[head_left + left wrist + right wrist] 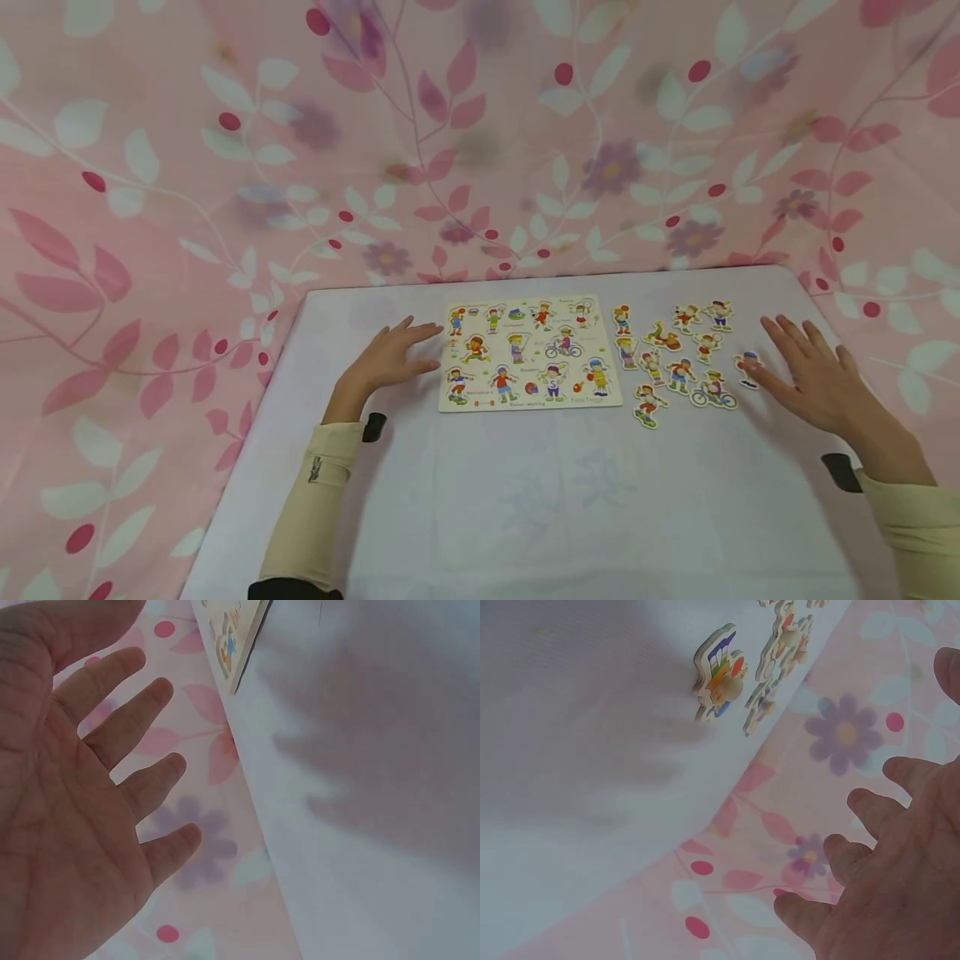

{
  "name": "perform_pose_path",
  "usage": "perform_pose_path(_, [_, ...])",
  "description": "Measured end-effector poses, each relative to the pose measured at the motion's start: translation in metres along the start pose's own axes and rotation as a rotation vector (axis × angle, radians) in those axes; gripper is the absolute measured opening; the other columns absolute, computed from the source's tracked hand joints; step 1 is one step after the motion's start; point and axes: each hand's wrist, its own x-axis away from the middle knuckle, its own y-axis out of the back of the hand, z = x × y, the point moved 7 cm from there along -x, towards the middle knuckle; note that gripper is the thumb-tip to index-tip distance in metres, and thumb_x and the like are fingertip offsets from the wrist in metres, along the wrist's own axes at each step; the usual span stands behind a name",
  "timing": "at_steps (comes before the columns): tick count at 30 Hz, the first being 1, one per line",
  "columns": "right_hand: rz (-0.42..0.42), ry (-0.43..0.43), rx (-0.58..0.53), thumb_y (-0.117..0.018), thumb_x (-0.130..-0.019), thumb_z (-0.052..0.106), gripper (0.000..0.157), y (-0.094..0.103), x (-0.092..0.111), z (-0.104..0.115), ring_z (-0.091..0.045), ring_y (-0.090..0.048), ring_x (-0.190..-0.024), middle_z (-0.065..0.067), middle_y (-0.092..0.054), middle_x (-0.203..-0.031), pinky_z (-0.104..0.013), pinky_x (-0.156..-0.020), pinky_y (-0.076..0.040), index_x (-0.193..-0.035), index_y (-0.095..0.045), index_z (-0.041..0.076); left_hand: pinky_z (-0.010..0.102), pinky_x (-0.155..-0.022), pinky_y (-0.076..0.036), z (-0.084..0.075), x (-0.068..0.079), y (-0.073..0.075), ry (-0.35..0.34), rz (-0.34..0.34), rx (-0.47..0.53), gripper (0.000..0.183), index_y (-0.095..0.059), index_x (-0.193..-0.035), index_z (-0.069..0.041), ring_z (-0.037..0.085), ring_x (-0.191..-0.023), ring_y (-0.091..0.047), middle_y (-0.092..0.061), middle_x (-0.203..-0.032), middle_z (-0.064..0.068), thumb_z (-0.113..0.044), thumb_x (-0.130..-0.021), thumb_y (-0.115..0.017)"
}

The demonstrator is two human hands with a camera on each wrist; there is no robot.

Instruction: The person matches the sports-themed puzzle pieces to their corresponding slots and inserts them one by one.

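Observation:
A flat puzzle board (pixel 540 383) printed with cartoon children at sport lies near the table's far side. Beside its left edge hovers my left hand (pixel 390 357), fingers spread and nothing in it; the left wrist view shows its bare palm (pixel 60 840). To the right of the board lie several loose figure pieces, among them a cyclist piece (pixel 714 392) and a skater piece (pixel 647 407). My right hand (pixel 813 379) is held over the table right of them, fingers apart. Its thumb partly covers the outermost piece (pixel 747 367). In the right wrist view a piece (pixel 721 679) shows a round knob.
A white cloth covers the table (pixel 487 500). Behind and around it hangs a pink curtain (pixel 450 150) with leaves and flowers. Dark bands sit at both wrists below the hands.

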Motion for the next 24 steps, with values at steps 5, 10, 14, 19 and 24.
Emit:
perform_pose_path(5, [-0.011, -0.005, 0.012, -0.051, -0.099, 0.046, 0.083, -0.001, 0.002, 0.000, -0.052, 0.005, -0.144, -0.029, -0.008, -0.159, -0.073, -0.103, 0.016, -0.159, -0.006, 0.012, 0.067, -0.112, -0.014, -0.001, -0.012, -0.008, -0.021, 0.044, 0.015, 0.061, -0.055, -0.143, -0.019, 0.038, -0.146, -0.022, -0.048, -0.148, 0.004, -0.042, -0.089, -0.071])
perform_pose_path(10, [-0.010, -0.022, 0.031, -0.051, -0.099, 0.047, 0.084, -0.003, 0.004, -0.002, -0.052, 0.005, -0.143, -0.030, -0.008, -0.158, -0.074, -0.103, 0.014, -0.159, -0.006, 0.011, 0.069, -0.110, -0.018, 0.000, -0.015, -0.015, -0.039, 0.073, 0.015, 0.056, -0.060, -0.138, -0.016, 0.043, -0.143, -0.026, -0.051, -0.146, 0.007, -0.039, -0.089, -0.071])
perform_pose_path(14, [-0.002, -0.033, 0.035, -0.051, -0.099, 0.048, 0.084, -0.005, 0.006, -0.004, -0.053, 0.005, -0.143, -0.030, -0.008, -0.158, -0.074, -0.102, 0.014, -0.159, -0.005, 0.010, 0.067, -0.111, -0.019, 0.001, -0.017, -0.020, -0.021, 0.107, 0.028, 0.054, -0.060, -0.138, -0.016, 0.043, -0.143, -0.026, -0.050, -0.146, 0.008, -0.036, -0.089, -0.072])
perform_pose_path(19, [0.001, -0.037, 0.027, -0.051, -0.099, 0.047, 0.084, -0.005, 0.009, -0.004, -0.054, 0.005, -0.143, -0.030, -0.008, -0.158, -0.075, -0.102, 0.013, -0.159, -0.005, 0.011, 0.063, -0.112, -0.023, 0.001, -0.018, -0.025, -0.009, 0.135, 0.044, 0.051, -0.061, -0.137, -0.015, 0.044, -0.142, -0.027, -0.049, -0.147, 0.011, -0.032, -0.090, -0.071])
perform_pose_path(24, [0.000, -0.039, 0.011, -0.050, -0.100, 0.046, 0.082, -0.004, 0.012, -0.005, -0.053, 0.005, -0.143, -0.029, -0.009, -0.159, -0.074, -0.103, 0.013, -0.159, -0.005, 0.012, 0.059, -0.112, -0.026, -0.001, -0.019, -0.028, 0.001, 0.165, 0.063, 0.051, -0.059, -0.138, -0.011, 0.045, -0.141, -0.029, -0.043, -0.150, 0.017, -0.029, -0.091, -0.069])
